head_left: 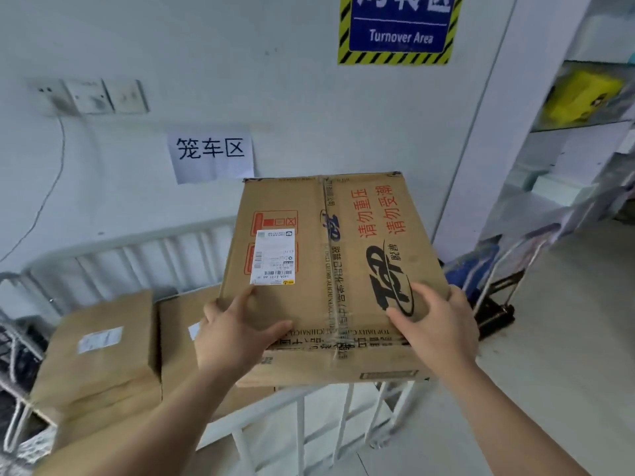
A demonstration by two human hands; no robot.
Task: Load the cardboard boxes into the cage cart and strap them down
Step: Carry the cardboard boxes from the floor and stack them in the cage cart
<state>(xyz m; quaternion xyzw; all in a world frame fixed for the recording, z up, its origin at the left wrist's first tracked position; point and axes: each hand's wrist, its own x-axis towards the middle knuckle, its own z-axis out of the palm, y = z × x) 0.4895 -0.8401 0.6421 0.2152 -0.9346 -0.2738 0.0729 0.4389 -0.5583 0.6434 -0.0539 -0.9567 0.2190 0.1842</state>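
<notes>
Partway loaded; strapping still to come.
Two plain brown cardboard boxes (99, 341) already sit inside the white barred metal cage cart (137, 255); left hand (237, 334) and right hand (436, 324) press flat, fingers spread, on a printed taped cardboard carton (309, 255) over its near rail.

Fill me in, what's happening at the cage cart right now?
A person has a large printed box at the near side of the cage cart, with the left hand and right hand laid on its top by the near edge, fingers spread. A plain box and a second box already sit inside, to its left. Whether the large box rests on anything is unclear. No strap is in view.
</notes>
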